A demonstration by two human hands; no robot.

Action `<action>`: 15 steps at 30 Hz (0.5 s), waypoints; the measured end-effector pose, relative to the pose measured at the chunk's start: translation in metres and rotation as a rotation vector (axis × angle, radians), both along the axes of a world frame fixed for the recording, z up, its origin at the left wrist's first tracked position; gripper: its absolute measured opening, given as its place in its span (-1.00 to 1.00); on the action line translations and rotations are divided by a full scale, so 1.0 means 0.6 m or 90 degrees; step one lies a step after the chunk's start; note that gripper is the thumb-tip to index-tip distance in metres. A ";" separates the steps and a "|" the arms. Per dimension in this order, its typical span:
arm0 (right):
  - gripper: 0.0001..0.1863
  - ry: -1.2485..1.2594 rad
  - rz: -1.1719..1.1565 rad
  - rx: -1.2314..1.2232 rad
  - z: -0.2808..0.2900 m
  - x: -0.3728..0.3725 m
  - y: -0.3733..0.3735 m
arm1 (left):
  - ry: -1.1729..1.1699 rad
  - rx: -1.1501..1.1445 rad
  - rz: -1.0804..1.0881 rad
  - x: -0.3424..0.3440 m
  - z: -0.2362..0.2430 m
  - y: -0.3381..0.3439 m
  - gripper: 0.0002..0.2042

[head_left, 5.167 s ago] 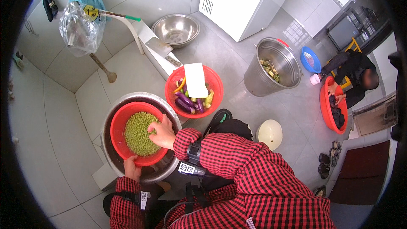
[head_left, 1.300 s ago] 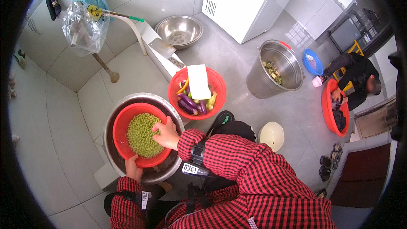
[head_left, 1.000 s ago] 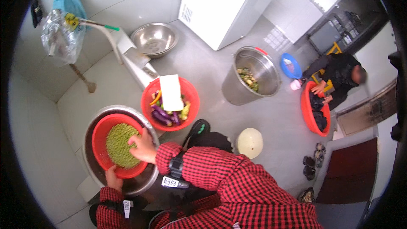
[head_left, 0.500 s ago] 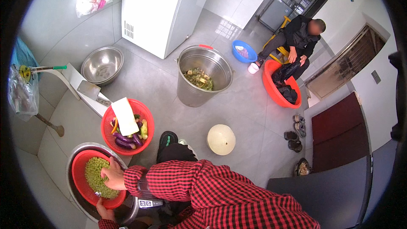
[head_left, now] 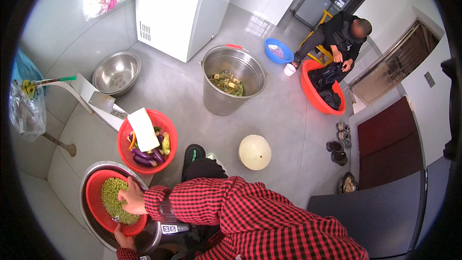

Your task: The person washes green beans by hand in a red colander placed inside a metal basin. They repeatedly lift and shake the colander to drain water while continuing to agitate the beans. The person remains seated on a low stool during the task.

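Note:
A red plastic bowl (head_left: pixel 94 191) of green beans (head_left: pixel 113 201) sits inside a wide steel basin (head_left: pixel 91 227) at lower left. My left hand (head_left: pixel 122 239) grips the bowl's near edge, fingers closed on it, partly hidden below. My right hand (head_left: pixel 132 199) is bent over the bowl's right edge, fingers curled at the rim and among the beans. Red-and-black checked sleeves cover both forearms. Just beyond stands a red basket (head_left: pixel 124 138) holding purple eggplants (head_left: pixel 143 159), other vegetables and a white block or board (head_left: pixel 143 127).
A steel bucket (head_left: pixel 219 106) of scraps, a steel bowl (head_left: pixel 116 70), a cream bowl (head_left: pixel 254 151) and shoes (head_left: pixel 337 150) are on the floor. A seated person (head_left: pixel 337 36) handles dark cloth in a red tub (head_left: pixel 317 98), near a blue basin (head_left: pixel 278 53). A white appliance (head_left: pixel 168 14) stands behind.
The view has swung up and rightward since about a second ago, so the bowls appear lower and further left. My hands stay at the bean bowl. The seated person's hands have shifted on the dark cloth.

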State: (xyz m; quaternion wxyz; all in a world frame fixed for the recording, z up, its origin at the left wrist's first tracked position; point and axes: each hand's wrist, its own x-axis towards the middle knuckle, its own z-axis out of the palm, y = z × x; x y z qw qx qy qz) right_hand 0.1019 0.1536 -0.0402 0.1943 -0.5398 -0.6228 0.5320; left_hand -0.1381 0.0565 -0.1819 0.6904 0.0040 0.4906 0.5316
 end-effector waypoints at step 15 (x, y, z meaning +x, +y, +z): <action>-0.72 0.026 -0.025 0.027 0.000 0.000 0.000 | 0.044 -0.034 0.045 0.017 0.015 0.001 -0.66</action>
